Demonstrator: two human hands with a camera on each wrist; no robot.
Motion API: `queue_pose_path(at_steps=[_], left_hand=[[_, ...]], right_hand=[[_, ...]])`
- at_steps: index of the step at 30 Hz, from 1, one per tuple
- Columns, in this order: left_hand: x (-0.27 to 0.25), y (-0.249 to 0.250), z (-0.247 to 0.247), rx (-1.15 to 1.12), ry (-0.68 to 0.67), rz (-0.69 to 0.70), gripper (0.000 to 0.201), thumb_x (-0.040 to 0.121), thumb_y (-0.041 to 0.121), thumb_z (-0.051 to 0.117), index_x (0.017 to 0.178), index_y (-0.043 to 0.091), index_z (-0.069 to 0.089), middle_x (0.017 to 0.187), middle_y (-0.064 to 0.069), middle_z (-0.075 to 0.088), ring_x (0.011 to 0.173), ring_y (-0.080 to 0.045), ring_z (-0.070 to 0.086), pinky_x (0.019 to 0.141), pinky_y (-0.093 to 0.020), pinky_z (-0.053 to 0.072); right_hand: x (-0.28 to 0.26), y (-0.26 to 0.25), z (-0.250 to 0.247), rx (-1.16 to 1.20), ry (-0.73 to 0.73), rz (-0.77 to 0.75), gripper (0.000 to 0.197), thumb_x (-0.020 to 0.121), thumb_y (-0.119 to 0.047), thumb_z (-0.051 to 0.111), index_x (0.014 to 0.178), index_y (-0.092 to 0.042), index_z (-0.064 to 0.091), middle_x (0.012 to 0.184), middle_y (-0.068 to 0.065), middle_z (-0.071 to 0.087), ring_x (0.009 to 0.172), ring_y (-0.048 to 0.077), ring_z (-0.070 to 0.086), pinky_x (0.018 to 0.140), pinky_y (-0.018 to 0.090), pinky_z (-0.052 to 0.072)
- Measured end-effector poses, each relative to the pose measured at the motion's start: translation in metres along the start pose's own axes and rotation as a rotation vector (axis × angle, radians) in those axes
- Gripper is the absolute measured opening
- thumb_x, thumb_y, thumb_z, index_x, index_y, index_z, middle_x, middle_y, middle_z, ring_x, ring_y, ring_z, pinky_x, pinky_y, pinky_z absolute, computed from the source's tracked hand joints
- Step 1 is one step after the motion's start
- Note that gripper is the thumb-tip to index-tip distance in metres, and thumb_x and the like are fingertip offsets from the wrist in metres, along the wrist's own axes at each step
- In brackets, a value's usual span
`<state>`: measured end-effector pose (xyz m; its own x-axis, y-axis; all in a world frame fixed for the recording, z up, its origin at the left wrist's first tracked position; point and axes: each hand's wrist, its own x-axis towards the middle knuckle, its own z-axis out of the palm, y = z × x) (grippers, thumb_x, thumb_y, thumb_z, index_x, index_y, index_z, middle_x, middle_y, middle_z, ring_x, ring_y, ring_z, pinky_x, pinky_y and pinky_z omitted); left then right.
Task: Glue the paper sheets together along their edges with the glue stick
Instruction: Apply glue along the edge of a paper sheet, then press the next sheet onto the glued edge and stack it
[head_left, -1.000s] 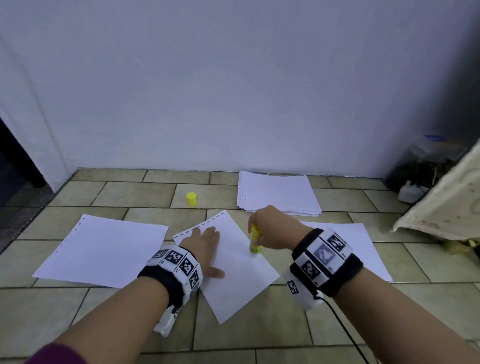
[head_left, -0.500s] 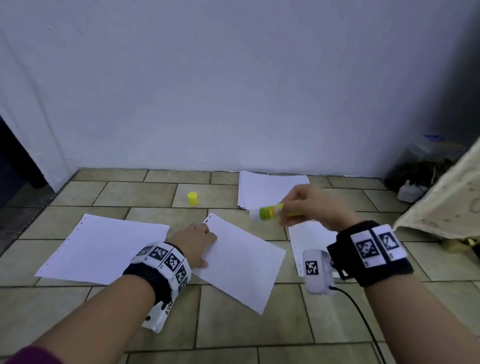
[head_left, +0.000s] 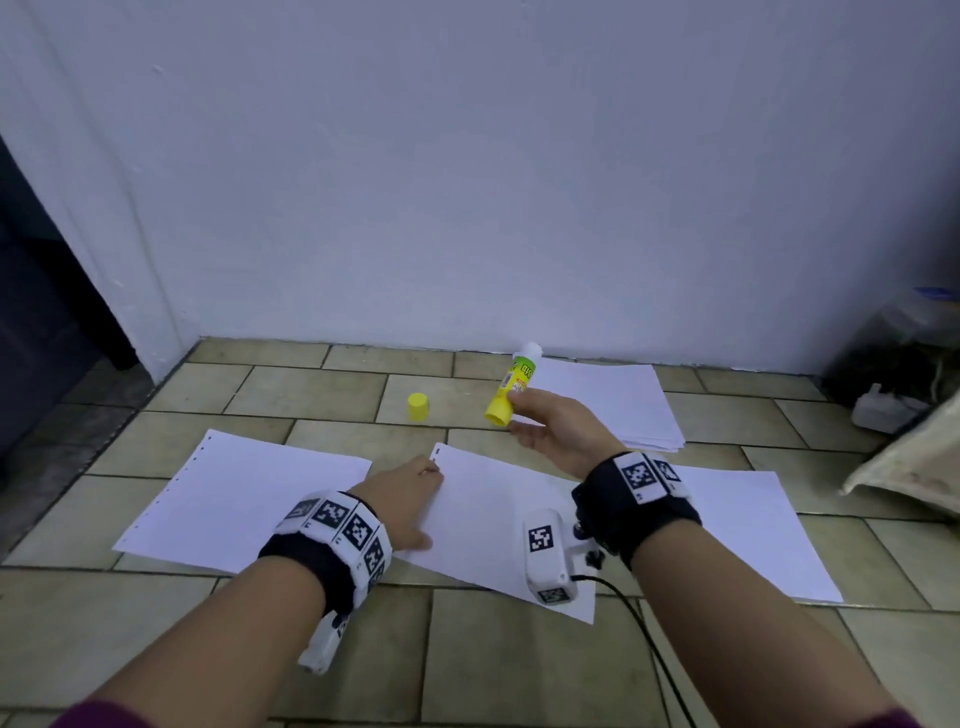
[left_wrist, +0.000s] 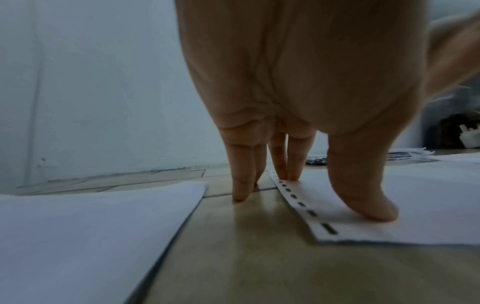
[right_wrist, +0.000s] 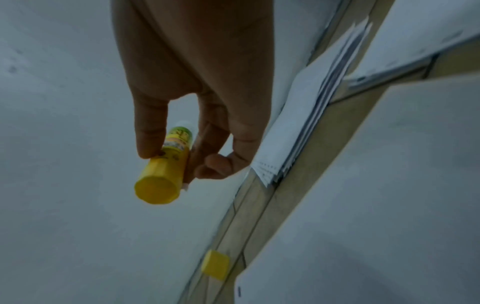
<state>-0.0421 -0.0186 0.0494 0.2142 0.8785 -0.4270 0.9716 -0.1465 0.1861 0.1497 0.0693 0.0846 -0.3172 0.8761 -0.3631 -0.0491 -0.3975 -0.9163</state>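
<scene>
Left grip flat on the middle sheet, right grip holding the uncapped glue stick in the air.

Left of the left hand, the left sheet lies flat on the tiled floor, its near edge just beside this grip with a strip of bare tile between. The fingers are straight and press the middle sheet at its punched edge; it looks thin, limp and apt to slide, so it is probably best pinned there. Beyond lies the yellow cap. The right hand pinches the glue stick low on its barrel, glue end tilted up; it seems light, stiff and smooth. Behind this grip sits a paper stack; to its right, the right sheet, with open floor around.
</scene>
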Motion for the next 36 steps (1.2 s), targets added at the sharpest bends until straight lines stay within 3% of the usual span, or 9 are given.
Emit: queue_pose_path(at_steps=[4, 6, 8, 12, 20, 24, 27, 33, 36], left_hand=[[-0.001, 0.005, 0.006, -0.009, 0.063, -0.035, 0.079, 0.080, 0.047, 0.071, 0.138, 0.009, 0.033, 0.143, -0.002, 0.027, 0.117, -0.028, 0.052, 0.096, -0.036, 0.044], [-0.001, 0.008, 0.009, -0.009, 0.087, -0.050, 0.079, 0.078, 0.051, 0.071, 0.136, 0.010, 0.035, 0.141, -0.003, 0.029, 0.112, -0.029, 0.053, 0.090, -0.035, 0.043], [0.000, 0.009, 0.011, -0.024, 0.105, -0.059, 0.081, 0.075, 0.053, 0.073, 0.134, 0.011, 0.037, 0.139, -0.003, 0.031, 0.108, -0.028, 0.054, 0.087, -0.035, 0.044], [0.002, 0.005, 0.012, -0.054, 0.123, -0.065, 0.083, 0.073, 0.053, 0.075, 0.134, 0.013, 0.037, 0.138, -0.001, 0.031, 0.110, -0.027, 0.053, 0.086, -0.034, 0.043], [0.003, 0.003, 0.012, -0.067, 0.131, -0.056, 0.086, 0.072, 0.053, 0.076, 0.137, 0.013, 0.035, 0.142, 0.000, 0.029, 0.113, -0.026, 0.052, 0.090, -0.035, 0.045], [0.003, 0.004, 0.011, -0.055, 0.126, -0.060, 0.086, 0.073, 0.054, 0.075, 0.137, 0.013, 0.034, 0.140, 0.000, 0.031, 0.112, -0.026, 0.053, 0.091, -0.034, 0.045], [0.003, 0.003, 0.011, -0.054, 0.115, -0.052, 0.089, 0.073, 0.055, 0.074, 0.139, 0.013, 0.032, 0.141, 0.000, 0.030, 0.114, -0.026, 0.052, 0.093, -0.034, 0.045], [0.005, -0.004, 0.013, -0.084, 0.095, -0.050, 0.095, 0.069, 0.057, 0.076, 0.140, 0.014, 0.031, 0.141, 0.001, 0.026, 0.114, -0.024, 0.051, 0.092, -0.032, 0.044], [0.007, -0.004, 0.014, -0.066, 0.079, -0.041, 0.095, 0.071, 0.057, 0.075, 0.141, 0.013, 0.029, 0.139, 0.000, 0.026, 0.113, -0.024, 0.051, 0.093, -0.033, 0.044]], right_hand=[[0.029, 0.010, 0.022, -0.389, 0.113, -0.155, 0.018, 0.078, -0.006, 0.071, 0.095, -0.007, 0.066, 0.091, 0.012, 0.068, 0.068, 0.016, 0.065, 0.056, 0.022, 0.047], [0.044, 0.015, 0.029, -0.648, 0.172, -0.220, 0.026, 0.073, -0.010, 0.075, 0.098, -0.006, 0.068, 0.094, 0.010, 0.071, 0.081, 0.020, 0.066, 0.071, 0.032, 0.054], [0.055, 0.017, 0.036, -0.821, 0.211, -0.247, 0.031, 0.072, -0.011, 0.075, 0.101, -0.005, 0.066, 0.098, 0.010, 0.070, 0.094, 0.023, 0.064, 0.082, 0.033, 0.051], [0.070, 0.019, 0.046, -1.038, 0.228, -0.274, 0.031, 0.079, -0.011, 0.069, 0.108, -0.006, 0.061, 0.106, 0.012, 0.067, 0.100, 0.027, 0.061, 0.082, 0.032, 0.049], [0.077, 0.023, 0.046, -1.104, 0.221, -0.245, 0.036, 0.078, -0.016, 0.072, 0.112, -0.010, 0.063, 0.111, 0.009, 0.067, 0.103, 0.023, 0.061, 0.087, 0.031, 0.049], [0.067, 0.015, 0.034, -1.056, 0.201, -0.185, 0.070, 0.074, -0.027, 0.080, 0.134, -0.008, 0.050, 0.127, 0.009, 0.058, 0.118, 0.021, 0.055, 0.099, 0.030, 0.044], [0.044, 0.000, 0.008, -1.091, 0.182, -0.193, 0.066, 0.077, -0.033, 0.077, 0.132, -0.007, 0.052, 0.128, 0.007, 0.059, 0.120, 0.018, 0.053, 0.097, 0.024, 0.039], [-0.029, -0.011, -0.083, -1.481, 0.133, 0.147, 0.073, 0.084, -0.047, 0.066, 0.142, -0.013, 0.040, 0.150, 0.003, 0.038, 0.138, 0.018, 0.034, 0.108, 0.027, 0.028], [-0.055, 0.005, -0.114, -1.495, 0.181, 0.307, 0.081, 0.081, -0.051, 0.068, 0.142, -0.009, 0.036, 0.146, 0.006, 0.043, 0.132, 0.020, 0.041, 0.104, 0.029, 0.034]])
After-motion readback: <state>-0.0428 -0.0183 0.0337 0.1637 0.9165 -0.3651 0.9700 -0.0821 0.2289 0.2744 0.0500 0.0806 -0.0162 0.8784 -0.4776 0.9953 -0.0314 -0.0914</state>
